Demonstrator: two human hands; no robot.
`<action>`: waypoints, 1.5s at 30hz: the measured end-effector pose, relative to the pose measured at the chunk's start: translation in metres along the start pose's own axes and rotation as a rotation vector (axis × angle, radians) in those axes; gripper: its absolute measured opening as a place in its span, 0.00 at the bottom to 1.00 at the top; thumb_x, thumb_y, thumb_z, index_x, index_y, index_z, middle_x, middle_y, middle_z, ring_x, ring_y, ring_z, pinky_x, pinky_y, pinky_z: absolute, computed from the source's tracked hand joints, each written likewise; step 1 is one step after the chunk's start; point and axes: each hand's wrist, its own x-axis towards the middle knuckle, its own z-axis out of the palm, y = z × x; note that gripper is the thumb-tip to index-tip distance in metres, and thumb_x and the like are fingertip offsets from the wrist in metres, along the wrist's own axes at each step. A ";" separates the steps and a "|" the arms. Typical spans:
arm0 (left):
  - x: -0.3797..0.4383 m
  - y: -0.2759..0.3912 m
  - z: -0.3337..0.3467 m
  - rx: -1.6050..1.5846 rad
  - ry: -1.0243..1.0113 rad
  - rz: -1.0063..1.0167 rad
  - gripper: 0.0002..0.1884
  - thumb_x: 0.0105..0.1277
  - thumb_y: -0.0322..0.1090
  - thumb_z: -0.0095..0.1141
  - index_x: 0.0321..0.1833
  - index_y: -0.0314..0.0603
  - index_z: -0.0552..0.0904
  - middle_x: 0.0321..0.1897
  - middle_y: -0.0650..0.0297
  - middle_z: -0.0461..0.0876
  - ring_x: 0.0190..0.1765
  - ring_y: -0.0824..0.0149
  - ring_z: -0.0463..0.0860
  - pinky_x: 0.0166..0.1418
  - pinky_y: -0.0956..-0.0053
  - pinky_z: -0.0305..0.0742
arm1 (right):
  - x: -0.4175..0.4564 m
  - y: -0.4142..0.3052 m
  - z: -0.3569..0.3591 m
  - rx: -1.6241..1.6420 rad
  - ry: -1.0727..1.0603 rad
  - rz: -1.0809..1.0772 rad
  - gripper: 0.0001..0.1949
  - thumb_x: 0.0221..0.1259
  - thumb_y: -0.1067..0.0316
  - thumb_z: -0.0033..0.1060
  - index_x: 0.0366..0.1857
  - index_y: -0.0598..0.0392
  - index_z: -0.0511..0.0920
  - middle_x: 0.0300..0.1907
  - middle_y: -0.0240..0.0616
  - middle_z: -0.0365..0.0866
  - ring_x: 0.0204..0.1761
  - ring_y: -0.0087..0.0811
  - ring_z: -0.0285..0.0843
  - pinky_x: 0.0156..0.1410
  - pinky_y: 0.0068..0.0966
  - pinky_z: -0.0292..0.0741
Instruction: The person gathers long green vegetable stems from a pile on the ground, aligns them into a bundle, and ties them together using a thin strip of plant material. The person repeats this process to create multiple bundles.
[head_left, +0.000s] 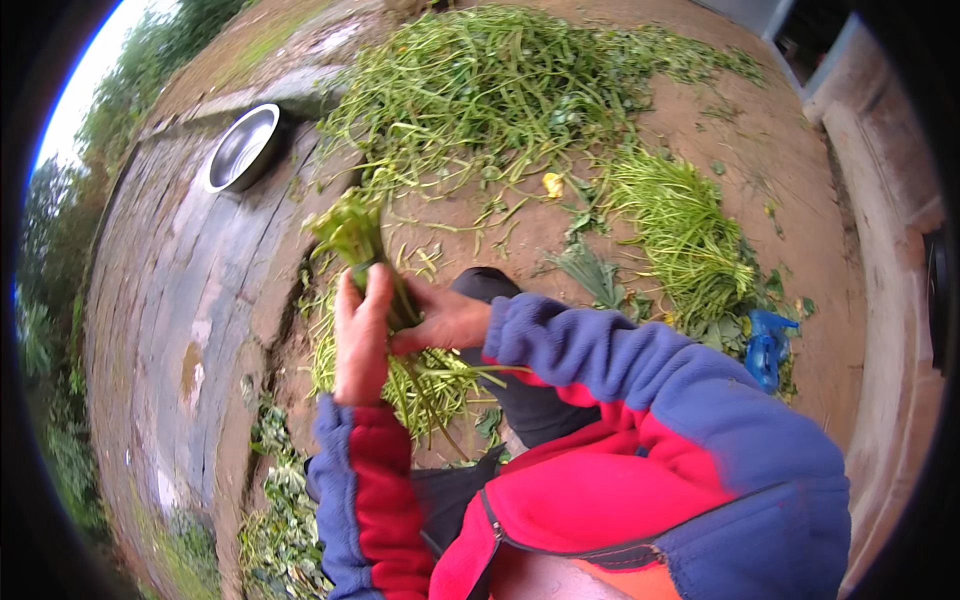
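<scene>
Both my hands are around an upright, slightly tilted bundle of green stalks (352, 232). My left hand (361, 330) has its fingers on the bundle's near left side, just below a dark green band around it. My right hand (442, 315) grips the lower part from the right. Long stems trail below the hands, over a loose pile of green stalks (442, 390) on the ground. Part of the grip is hidden behind the fingers.
A big heap of stalks (487, 90) lies at the top. Sorted stalks (675, 225) and a blue plastic bag (766, 349) are at the right. A metal basin (244, 148) rests on wet paving at the upper left. Leaves (285, 517) lie at the lower left.
</scene>
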 end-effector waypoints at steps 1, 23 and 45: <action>-0.002 0.004 0.003 -0.030 -0.028 -0.022 0.14 0.62 0.40 0.48 0.45 0.38 0.69 0.32 0.68 0.72 0.33 0.77 0.71 0.35 0.82 0.68 | -0.001 -0.002 -0.001 -0.010 0.017 0.008 0.30 0.40 0.68 0.67 0.49 0.57 0.60 0.38 0.33 0.71 0.41 0.24 0.68 0.46 0.21 0.69; -0.012 0.002 0.031 0.323 0.066 0.284 0.20 0.60 0.35 0.52 0.53 0.37 0.67 0.46 0.66 0.68 0.45 0.75 0.67 0.50 0.82 0.61 | -0.222 -0.043 -0.270 0.193 1.555 -0.218 0.25 0.41 0.48 0.63 0.34 0.61 0.70 0.23 0.35 0.71 0.24 0.28 0.68 0.30 0.26 0.68; -0.082 0.076 0.095 -0.154 -0.589 0.824 0.13 0.57 0.38 0.46 0.43 0.42 0.73 0.44 0.55 0.69 0.50 0.57 0.67 0.55 0.58 0.58 | -0.107 -0.015 -0.158 -0.581 0.588 0.030 0.09 0.57 0.69 0.46 0.35 0.63 0.74 0.26 0.38 0.77 0.27 0.23 0.75 0.31 0.20 0.73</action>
